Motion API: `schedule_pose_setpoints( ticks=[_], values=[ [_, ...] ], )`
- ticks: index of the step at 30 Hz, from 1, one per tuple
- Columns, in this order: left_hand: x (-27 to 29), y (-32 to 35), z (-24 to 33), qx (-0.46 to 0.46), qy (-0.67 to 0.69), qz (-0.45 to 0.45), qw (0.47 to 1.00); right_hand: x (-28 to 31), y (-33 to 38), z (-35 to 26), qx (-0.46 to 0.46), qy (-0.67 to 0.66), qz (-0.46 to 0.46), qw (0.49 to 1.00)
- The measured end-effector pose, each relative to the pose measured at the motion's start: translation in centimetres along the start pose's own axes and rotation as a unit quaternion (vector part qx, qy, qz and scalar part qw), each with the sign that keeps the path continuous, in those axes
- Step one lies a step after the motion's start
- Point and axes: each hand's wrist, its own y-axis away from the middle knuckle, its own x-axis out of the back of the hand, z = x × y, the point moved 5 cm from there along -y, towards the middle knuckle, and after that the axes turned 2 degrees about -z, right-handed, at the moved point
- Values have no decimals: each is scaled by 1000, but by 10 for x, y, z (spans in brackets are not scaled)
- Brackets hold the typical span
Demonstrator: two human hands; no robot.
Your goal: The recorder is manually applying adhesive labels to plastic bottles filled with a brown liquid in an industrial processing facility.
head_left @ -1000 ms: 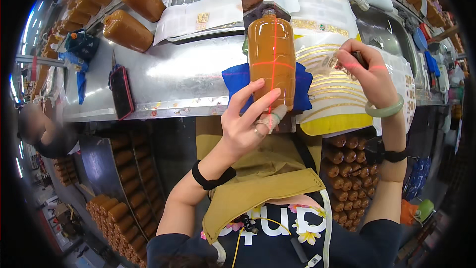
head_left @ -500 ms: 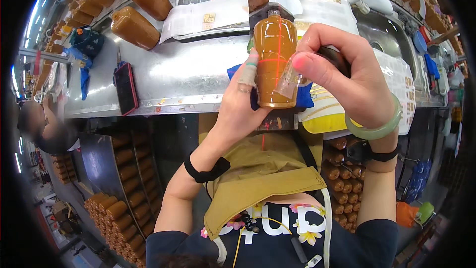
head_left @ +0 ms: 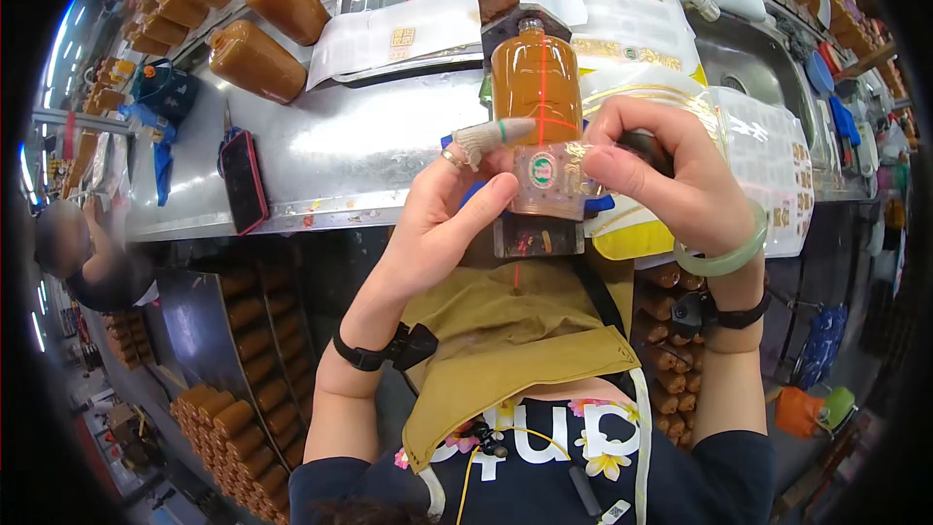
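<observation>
1. I see my left hand (head_left: 442,209) curled against the amber plastic bottle (head_left: 536,87), its cloth-capped finger lying across it.
2. My right hand (head_left: 671,180) pinches the glossy clear label (head_left: 544,180) wrapped around the bottle's base.
3. Beyond both hands lies the steel counter (head_left: 360,151).

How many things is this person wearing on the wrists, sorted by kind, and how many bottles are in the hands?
Black wrist straps: 2
Green bangle: 1
Amber bottle, held between left hand and right hand: 1
Total: 4
</observation>
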Motion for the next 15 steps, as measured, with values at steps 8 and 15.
schedule_pose_setpoints(
  ticks=[8,15],
  values=[
    [-10,-9,12,-103,-16,-41,994,-5,11,14,27,-58,15,998],
    [12,-1,10,-57,-50,33,997,11,21,29,-22,23,64,997]
  ],
)
